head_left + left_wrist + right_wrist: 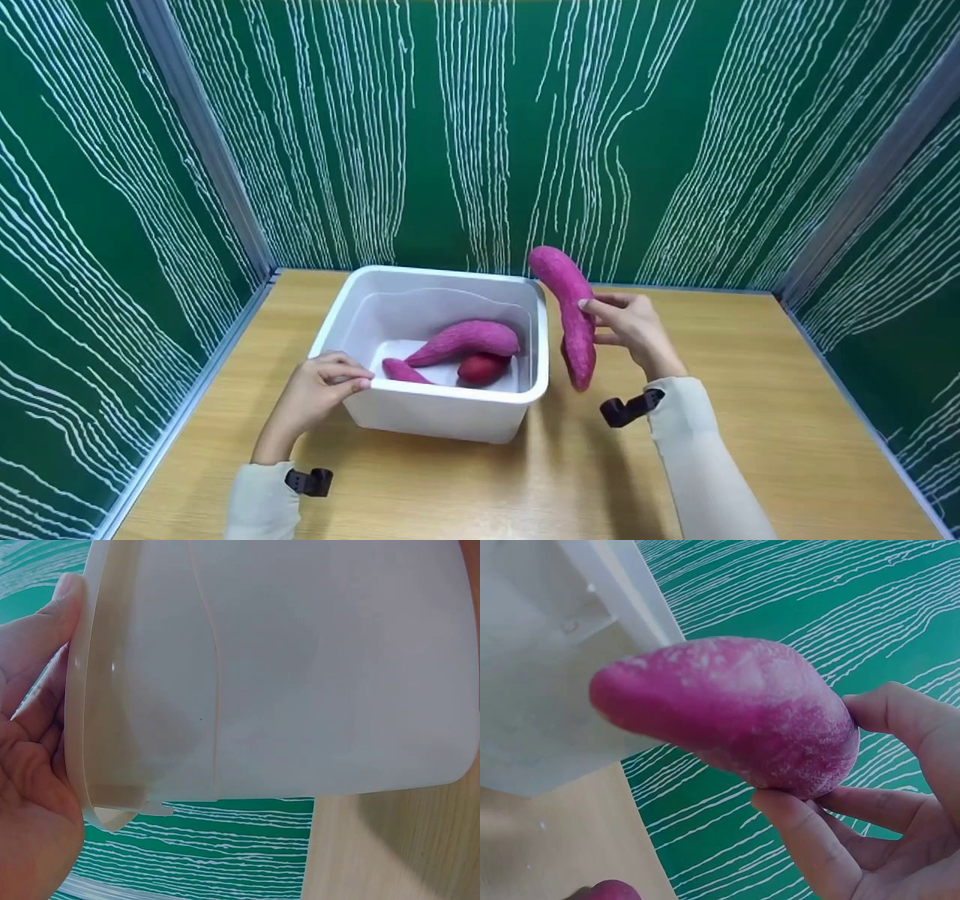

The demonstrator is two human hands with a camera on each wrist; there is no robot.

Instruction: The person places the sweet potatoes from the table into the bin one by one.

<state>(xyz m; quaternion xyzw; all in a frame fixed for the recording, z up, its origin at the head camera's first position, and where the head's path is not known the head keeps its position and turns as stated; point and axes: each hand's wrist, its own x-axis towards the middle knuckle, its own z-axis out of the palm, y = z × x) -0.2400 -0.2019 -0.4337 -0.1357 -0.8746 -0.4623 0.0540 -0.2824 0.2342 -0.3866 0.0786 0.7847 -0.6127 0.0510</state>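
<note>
A white plastic bin (442,411) stands on the table, slightly turned. My left hand (319,386) pinches its rim at the front left corner; in the left wrist view the thumb and fingers lie along the rim (77,690). Right of the bin, my right hand (634,330) holds a long, curved pink-purple sweet potato (571,300) between thumb and fingers, its upper end near the bin's back right corner. Inside the bin lie a large sweet potato (472,337), a red roundish vegetable (482,369) and a sweet potato end (403,370), partly hidden by the front wall.
At the bottom of the right wrist view a pink rounded end (615,891) shows against the wooden table (750,420). Green panels with white wavy lines (480,135) enclose the table at the back and both sides. Metal posts (202,135) stand at the corners.
</note>
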